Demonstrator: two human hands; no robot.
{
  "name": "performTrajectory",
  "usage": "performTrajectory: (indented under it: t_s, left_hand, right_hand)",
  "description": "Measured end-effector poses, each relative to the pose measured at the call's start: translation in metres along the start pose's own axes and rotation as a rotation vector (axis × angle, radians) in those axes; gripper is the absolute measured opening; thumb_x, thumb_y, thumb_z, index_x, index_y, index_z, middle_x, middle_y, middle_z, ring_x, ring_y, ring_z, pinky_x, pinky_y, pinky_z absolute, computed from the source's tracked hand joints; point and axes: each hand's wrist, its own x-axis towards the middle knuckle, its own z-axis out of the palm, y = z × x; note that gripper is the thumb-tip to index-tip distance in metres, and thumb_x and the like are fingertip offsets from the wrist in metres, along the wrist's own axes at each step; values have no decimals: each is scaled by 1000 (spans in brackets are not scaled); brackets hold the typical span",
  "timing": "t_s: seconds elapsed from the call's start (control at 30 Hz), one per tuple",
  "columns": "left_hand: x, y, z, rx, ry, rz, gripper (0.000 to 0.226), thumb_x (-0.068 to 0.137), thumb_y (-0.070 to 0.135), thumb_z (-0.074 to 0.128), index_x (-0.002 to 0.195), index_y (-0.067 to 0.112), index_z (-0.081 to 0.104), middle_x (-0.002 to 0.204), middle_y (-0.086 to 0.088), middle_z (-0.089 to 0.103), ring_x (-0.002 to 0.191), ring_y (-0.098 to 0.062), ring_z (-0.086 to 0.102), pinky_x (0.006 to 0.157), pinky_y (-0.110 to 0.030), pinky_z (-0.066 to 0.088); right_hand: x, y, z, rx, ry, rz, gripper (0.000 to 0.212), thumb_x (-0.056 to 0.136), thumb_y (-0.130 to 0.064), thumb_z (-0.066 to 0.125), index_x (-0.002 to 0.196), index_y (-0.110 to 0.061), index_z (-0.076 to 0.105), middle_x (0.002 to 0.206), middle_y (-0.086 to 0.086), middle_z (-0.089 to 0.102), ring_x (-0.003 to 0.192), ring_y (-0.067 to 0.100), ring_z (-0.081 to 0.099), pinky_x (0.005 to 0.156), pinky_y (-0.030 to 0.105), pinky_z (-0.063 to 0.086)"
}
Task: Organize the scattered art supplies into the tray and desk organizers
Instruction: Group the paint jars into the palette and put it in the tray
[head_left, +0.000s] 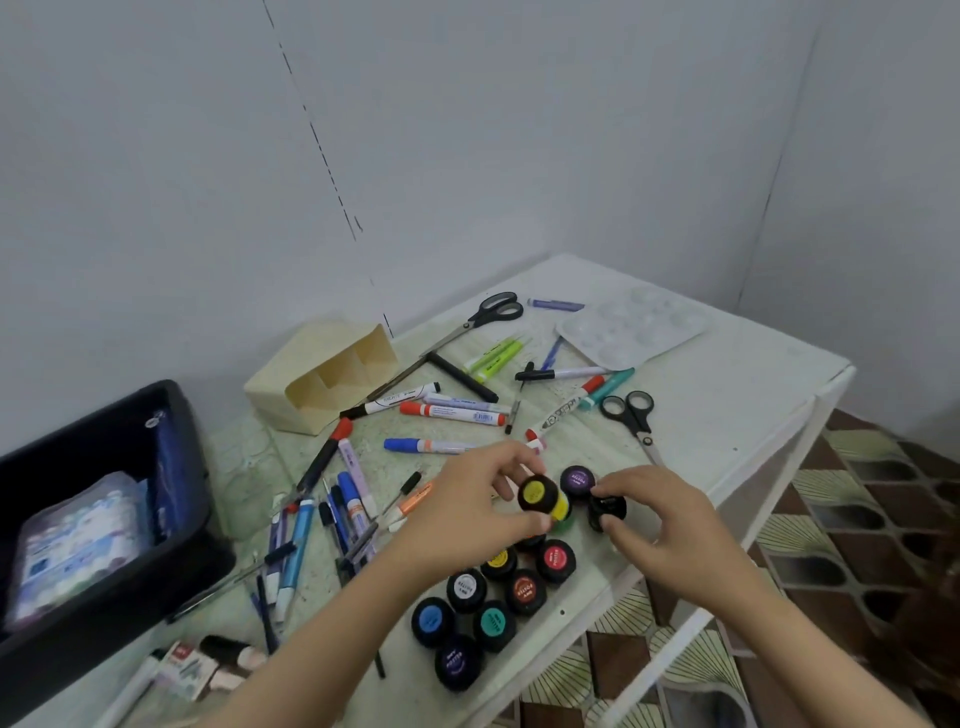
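My left hand (480, 501) grips a yellow paint jar (540, 496) with a black lid, lifted and tilted above the table. My right hand (657, 512) pinches a black paint jar (608, 512) just to its right. A purple-labelled jar (577, 479) stands between them, further back. Several more paint jars (493, 597) cluster near the table's front edge. Markers and pens (447, 410) lie scattered across the table. A cream desk organizer (322, 382) lies on its side at the back left. A black tray (104, 519) sits at the left.
Two pairs of scissors (631, 418) lie on the table, one at the back, one at the right. A clear paint palette (631, 327) rests at the back right. The table's edge (779, 467) runs close on the right, with patterned floor beyond. Walls close the corner behind.
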Motion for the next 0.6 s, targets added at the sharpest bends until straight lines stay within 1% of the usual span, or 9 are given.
performTrajectory:
  t_s: [0.1, 0.23, 0.33, 0.4, 0.5, 0.6]
  left_hand:
    - [-2, 5, 16, 26, -12, 25, 34, 67, 29, 78, 92, 41, 58, 88, 18, 59, 80, 7, 53, 63, -5, 37]
    - [-2, 7, 32, 108, -4, 38, 36, 69, 30, 76, 98, 39, 58, 90, 21, 57, 81, 7, 51, 65, -8, 35]
    - [-1, 7, 40, 177, -12, 62, 39, 74, 30, 75, 109, 33, 58, 101, 14, 57, 88, 2, 50, 74, -13, 39]
    - [0, 6, 44, 236, -34, 88, 40, 76, 31, 73, 114, 29, 59, 102, 9, 54, 92, -5, 49, 77, -20, 41]
    - [-1, 5, 47, 245, -12, 102, 37, 79, 36, 69, 114, 26, 62, 101, 7, 51, 93, -6, 49, 78, -23, 41]
    - [-2, 4, 51, 261, 30, 102, 32, 83, 37, 65, 113, 25, 65, 104, 8, 50, 97, -7, 49, 83, -24, 42]
  right_hand:
    - [0, 2, -1, 4, -2, 26, 21, 82, -12, 71, 99, -24, 72, 99, -19, 63, 101, -3, 55, 88, 16, 39]
    - [2, 1, -1, 21, 11, 49, 19, 80, -9, 72, 93, -23, 72, 94, -17, 64, 97, 1, 56, 86, 21, 41]
    - [3, 0, -1, 38, 16, 57, 20, 80, -9, 72, 92, -25, 71, 93, -17, 64, 95, 1, 57, 85, 23, 42]
    - [3, -1, -1, 49, 17, 59, 21, 80, -9, 72, 93, -25, 70, 93, -17, 63, 95, 4, 58, 85, 26, 44]
    - [3, -2, 0, 49, 30, 55, 23, 78, -6, 73, 93, -24, 70, 92, -18, 63, 94, 8, 59, 85, 29, 44]
    - [3, -2, 0, 28, 39, 43, 25, 77, -5, 74, 93, -25, 70, 91, -19, 61, 93, 6, 58, 84, 25, 43]
